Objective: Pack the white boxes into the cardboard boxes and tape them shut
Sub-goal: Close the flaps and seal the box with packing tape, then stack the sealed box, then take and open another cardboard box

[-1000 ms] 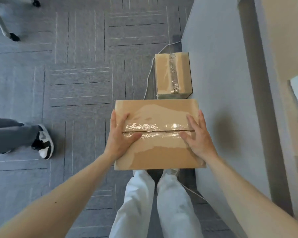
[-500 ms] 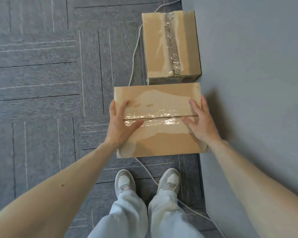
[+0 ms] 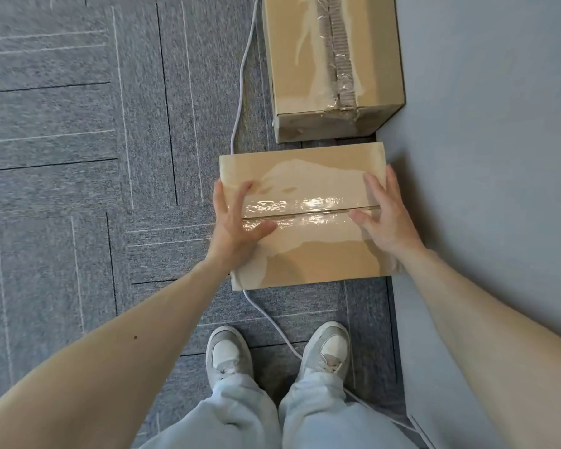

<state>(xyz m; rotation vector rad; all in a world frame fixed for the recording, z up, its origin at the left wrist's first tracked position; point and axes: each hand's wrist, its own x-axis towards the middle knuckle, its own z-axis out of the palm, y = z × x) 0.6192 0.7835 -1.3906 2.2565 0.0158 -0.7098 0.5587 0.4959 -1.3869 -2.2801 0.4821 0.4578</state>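
1. Fingers (image 3: 235, 197) of the left hand (image 3: 237, 231) lie straight and spread on the left end of the near cardboard box (image 3: 305, 257). The right hand (image 3: 387, 222) presses likewise on its right end, uncurled.
2. That box is low over the carpet floor (image 3: 78, 157), at its right edge by the grey wall (image 3: 483, 157). Its long axis and taped seam (image 3: 305, 209) run left to right.
3. Two cardboard boxes show. The far cardboard box (image 3: 305, 59) stands just beyond, its long axis pointing away.
4. One white cable (image 3: 240, 92) passes beneath the near cardboard box, and there are two shoes (image 3: 229, 351).
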